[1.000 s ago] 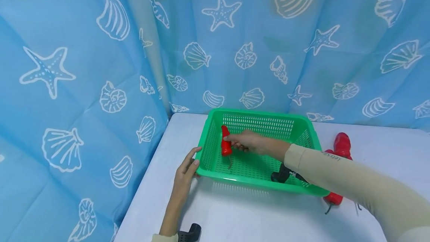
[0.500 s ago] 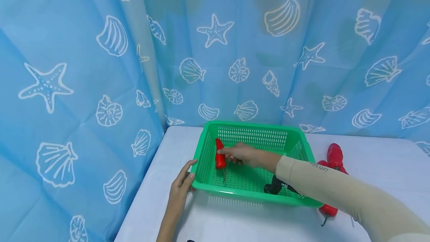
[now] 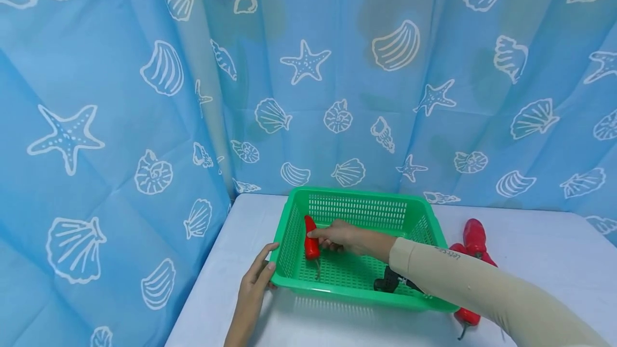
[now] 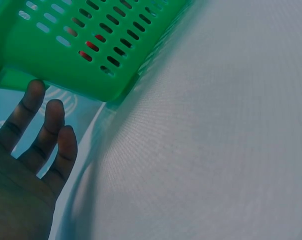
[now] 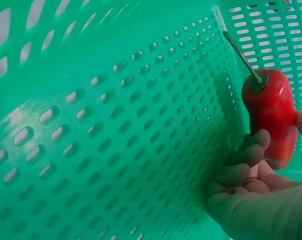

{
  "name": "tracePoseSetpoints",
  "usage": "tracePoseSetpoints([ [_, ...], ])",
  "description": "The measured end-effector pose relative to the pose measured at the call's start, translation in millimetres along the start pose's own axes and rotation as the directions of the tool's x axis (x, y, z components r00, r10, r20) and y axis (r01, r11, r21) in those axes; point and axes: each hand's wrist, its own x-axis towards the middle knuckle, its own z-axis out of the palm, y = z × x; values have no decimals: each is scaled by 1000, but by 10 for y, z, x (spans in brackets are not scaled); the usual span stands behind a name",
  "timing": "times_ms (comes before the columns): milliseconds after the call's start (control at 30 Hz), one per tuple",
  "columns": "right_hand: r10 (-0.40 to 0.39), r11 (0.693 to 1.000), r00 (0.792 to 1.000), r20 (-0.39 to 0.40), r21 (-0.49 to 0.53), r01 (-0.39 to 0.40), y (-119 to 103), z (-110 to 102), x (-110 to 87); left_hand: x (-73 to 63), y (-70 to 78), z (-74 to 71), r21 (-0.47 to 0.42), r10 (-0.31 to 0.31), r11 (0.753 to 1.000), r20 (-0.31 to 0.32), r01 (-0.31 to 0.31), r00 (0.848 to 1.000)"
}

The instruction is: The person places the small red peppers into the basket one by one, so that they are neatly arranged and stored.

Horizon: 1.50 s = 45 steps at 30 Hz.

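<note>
In the head view a green plastic basket with slotted walls stands on the white table. My right hand reaches into its left half and pinches a red pepper between thumb and fingers. The pepper's stem points toward me in that view; from the right wrist, the red pepper shows its green stem up. My left hand is at the basket's near left corner, touching the rim. Seen from the left wrist, three fairly straight fingers of the left hand reach up below the rim, slightly spread.
Several more red peppers lie on the table right of the basket, partly hidden by my right sleeve. A black wrist device hangs inside the basket. Blue curtains with shell drawings border the table behind and at the left.
The head view has tilted up, so basket and hands sit lower and slightly left in it. Both hands keep their places at the basket, and the right still pinches the pepper.
</note>
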Motion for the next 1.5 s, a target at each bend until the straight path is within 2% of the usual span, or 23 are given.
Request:
tracePoseSetpoints([
  [333,-5,993,999,-34,-114,1,22,126,22,-4,-4,20,32,-21,999,-8,22,1000],
  [667,-15,989,997,-72,-146,5,12,146,-22,8,30,40,43,-22,999,-5,22,1000],
  [867,-25,983,999,-33,-182,19,-31,65,-95,3,15,46,43,-32,999,-4,32,999],
  [1033,-54,977,999,5,-207,54,-126,-72,-175,12,8,23,40,-65,997,-19,65,998],
  [1300,-117,987,990,74,-102,125,-255,-320,-410,14,31,42,55,-80,995,-18,80,997],
  [1500,-147,989,986,74,-20,149,-323,-444,-599,-14,33,-6,63,-75,995,-1,75,997],
])
